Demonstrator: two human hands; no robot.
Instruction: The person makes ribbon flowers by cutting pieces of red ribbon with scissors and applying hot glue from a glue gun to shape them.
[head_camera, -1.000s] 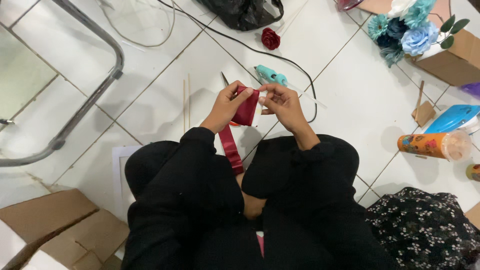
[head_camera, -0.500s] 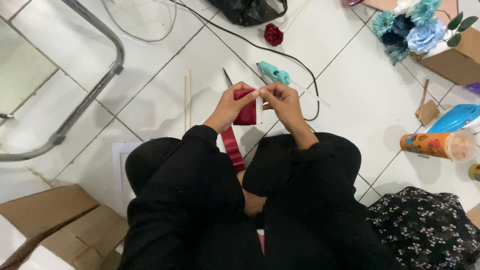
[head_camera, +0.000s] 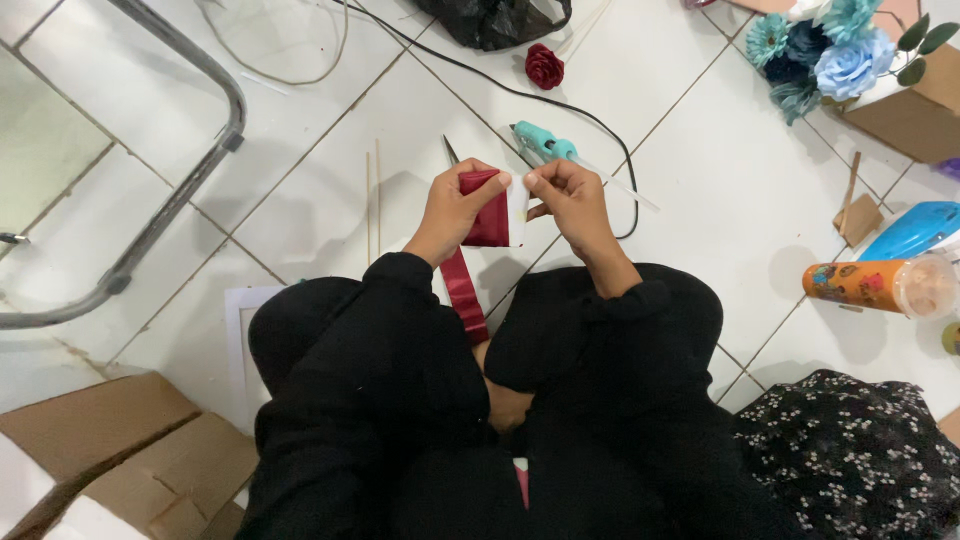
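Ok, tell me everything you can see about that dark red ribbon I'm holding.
The dark red ribbon is a flat, satin-looking strip with a slight sheen. Its upper end is folded over and pinched between the left hand and right hand, against something white. The loose tail hangs down between the black-clad knees, above the white tiled floor.
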